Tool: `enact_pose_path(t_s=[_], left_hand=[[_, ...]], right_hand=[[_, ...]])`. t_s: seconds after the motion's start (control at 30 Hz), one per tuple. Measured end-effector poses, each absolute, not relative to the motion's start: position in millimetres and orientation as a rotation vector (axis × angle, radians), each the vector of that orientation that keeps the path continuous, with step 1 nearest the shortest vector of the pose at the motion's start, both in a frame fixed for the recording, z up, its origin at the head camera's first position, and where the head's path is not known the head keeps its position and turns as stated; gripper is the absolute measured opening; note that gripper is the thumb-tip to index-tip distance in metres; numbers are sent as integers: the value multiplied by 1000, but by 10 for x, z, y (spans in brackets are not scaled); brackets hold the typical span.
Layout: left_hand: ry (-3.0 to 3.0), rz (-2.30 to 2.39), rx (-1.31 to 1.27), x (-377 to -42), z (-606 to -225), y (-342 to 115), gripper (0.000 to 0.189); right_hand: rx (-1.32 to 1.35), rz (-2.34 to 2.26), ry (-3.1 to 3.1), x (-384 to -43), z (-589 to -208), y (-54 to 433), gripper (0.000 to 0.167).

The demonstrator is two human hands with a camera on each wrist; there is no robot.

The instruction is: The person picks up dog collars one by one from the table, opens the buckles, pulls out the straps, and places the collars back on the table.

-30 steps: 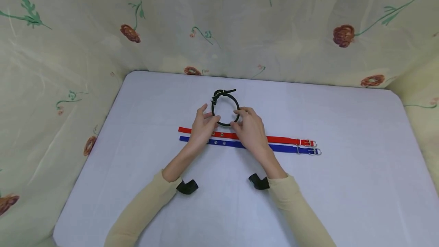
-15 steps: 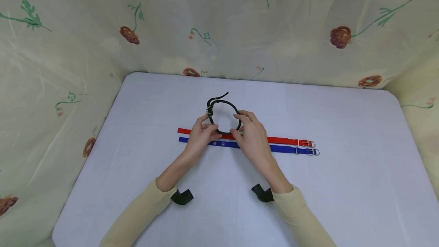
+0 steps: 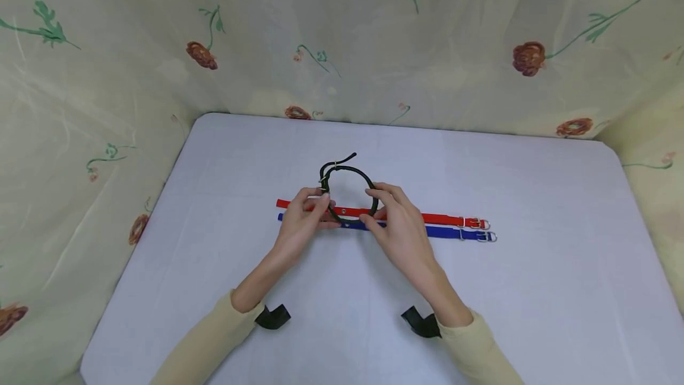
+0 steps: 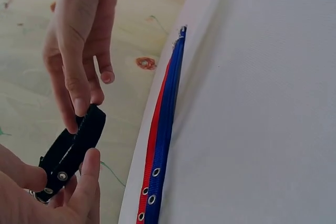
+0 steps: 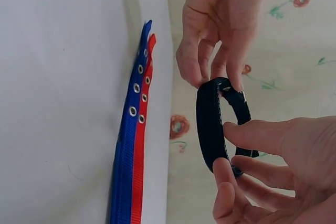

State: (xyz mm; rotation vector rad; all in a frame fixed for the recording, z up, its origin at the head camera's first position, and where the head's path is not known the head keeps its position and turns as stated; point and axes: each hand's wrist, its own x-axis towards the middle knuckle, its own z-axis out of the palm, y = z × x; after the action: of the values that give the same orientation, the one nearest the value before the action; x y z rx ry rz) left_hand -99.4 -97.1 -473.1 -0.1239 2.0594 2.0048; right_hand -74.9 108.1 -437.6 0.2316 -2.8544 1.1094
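A black collar point(image 3: 366, 176) is fastened into a loop, its loose end sticking out past the buckle. My left hand point(image 3: 298, 226) pinches it at the buckle side, thumb toward me. On the opposite side, my right hand point(image 3: 404, 230) grips the band between thumb and fingers. Metal eyelets show on the black band point(image 4: 79, 148) in the left wrist view. Behind the loop's lower part lie a red collar point(image 3: 440, 218) and a blue collar point(image 3: 440, 232), stretched flat and parallel, with buckles at the right. The left ends of both are partly hidden by my left hand.
The white table point(image 3: 534, 290) stretches around the collars on all sides. A cream cloth with printed flowers point(image 3: 342, 34) hangs behind the table's far edge and at both sides. Black wrist pieces point(image 3: 274, 317) sit at both cuffs.
Both hands have drawn the black collar toward me, so its loop now overlaps the red and blue collars. My left hand has shifted up to its buckle side, and the forearms have spread slightly.
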Motion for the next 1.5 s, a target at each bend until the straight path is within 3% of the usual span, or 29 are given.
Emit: enact_pose_path(t_s=[0.3, 0.6, 1.07, 1.5], left_hand=[[2102, 1969, -63, -848, -4676, -1053, 38], [2142, 1950, -48, -726, -4681, -1043, 54], [2110, 1925, -50, -653, -4637, -1052, 35], [2520, 1813, 270, -499, -4532, -1018, 23]], right_hand=[[237, 1145, -2834, -546, -4386, 1113, 50], [240, 1162, -2822, -398, -4388, 1159, 53], [270, 1159, -2780, -188, -4395, 1200, 51], [252, 1174, -2706, -117, -4411, 1199, 43]])
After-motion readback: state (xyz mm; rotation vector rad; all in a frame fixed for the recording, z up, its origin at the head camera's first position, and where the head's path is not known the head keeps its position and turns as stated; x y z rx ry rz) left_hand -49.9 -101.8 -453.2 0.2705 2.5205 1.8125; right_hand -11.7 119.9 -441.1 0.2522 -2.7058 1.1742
